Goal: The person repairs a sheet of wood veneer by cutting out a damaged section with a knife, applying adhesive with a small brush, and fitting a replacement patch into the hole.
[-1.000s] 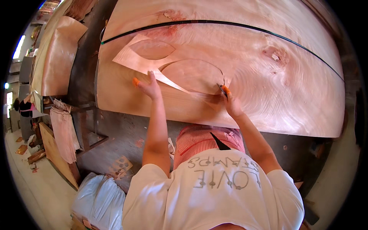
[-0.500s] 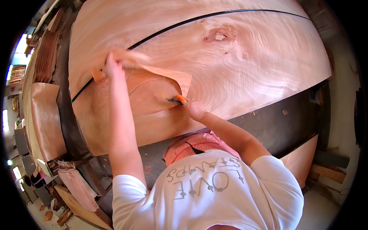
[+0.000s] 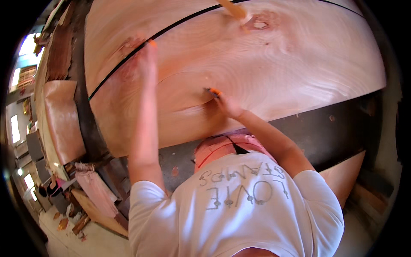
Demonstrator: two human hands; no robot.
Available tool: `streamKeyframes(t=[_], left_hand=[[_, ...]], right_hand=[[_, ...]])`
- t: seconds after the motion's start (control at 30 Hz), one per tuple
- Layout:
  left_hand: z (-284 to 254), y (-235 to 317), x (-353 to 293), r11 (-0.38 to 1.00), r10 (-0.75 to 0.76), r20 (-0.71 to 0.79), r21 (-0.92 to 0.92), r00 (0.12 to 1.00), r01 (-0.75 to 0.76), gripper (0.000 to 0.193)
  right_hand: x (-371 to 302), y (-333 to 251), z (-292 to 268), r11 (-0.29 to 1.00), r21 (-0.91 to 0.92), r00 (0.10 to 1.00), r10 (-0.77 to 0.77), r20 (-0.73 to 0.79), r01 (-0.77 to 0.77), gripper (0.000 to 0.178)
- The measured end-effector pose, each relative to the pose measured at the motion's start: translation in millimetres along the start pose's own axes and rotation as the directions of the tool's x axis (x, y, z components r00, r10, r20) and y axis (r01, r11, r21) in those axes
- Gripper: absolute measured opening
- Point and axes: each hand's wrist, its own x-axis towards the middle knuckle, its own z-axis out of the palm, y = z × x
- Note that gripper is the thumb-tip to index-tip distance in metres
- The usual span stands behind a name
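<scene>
A large sheet of pale wood veneer (image 3: 291,64) with swirling grain and a reddish knot spreads in front of me. My right hand (image 3: 231,107) is closed around an orange-handled knife (image 3: 215,92), its dark end pointing left just over the sheet. Further up on the left, my left hand (image 3: 148,53) is beside the long black strip (image 3: 171,28) that curves across the veneer. Motion smears its fingers. Near the top, apart from both hands, a narrow light-brown veneer piece (image 3: 233,8) appears blurred in the air. A curved line marks the sheet between my hands.
A dark table surface (image 3: 299,132) shows along the sheet's near edge. Stacked brown veneer (image 3: 62,55) and a curled sheet (image 3: 64,120) stand at left. Pinkish scraps (image 3: 96,188) hang below them. Another wooden panel (image 3: 342,175) leans at lower right.
The loose veneer piece has left my left hand and is now far up near the top. My left hand has shifted slightly right and up. The knife has risen a little from the cut corner.
</scene>
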Motion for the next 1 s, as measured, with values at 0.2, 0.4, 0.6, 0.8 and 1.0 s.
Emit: streamKeyframes(t=[0.2,0.4,0.6,0.8,1.0], left_hand=[[31.3,-105.1,-172.8,0.600,0.182,0.446,0.656,0.876,-0.458,0.047],[62.0,-122.6,-207.3,0.421,0.084,0.571,0.722,0.817,-0.549,0.064],[65.6,-130.9,-205.9,0.429,0.159,0.562,0.701,0.812,-0.569,0.068],[68.0,-136.6,-205.4,0.375,0.183,0.557,0.722,0.810,-0.582,0.069],[65.3,-126.3,-208.8,0.321,0.139,0.572,0.747,0.809,-0.583,0.069]], right_hand=[[4.5,-31.7,-31.0,0.984,-0.174,0.999,0.041,0.030,-0.035,0.035],[7.3,-38.3,-48.1,0.974,0.164,0.988,0.157,-0.002,-0.155,0.030],[-12.0,-21.5,-88.4,0.811,0.523,0.926,0.363,-0.103,-0.260,0.027],[-60.7,-15.6,-102.1,0.811,0.514,0.856,0.453,-0.250,-0.280,0.030],[-108.7,-24.1,-115.8,0.821,0.423,0.804,0.523,-0.283,-0.385,0.029]])
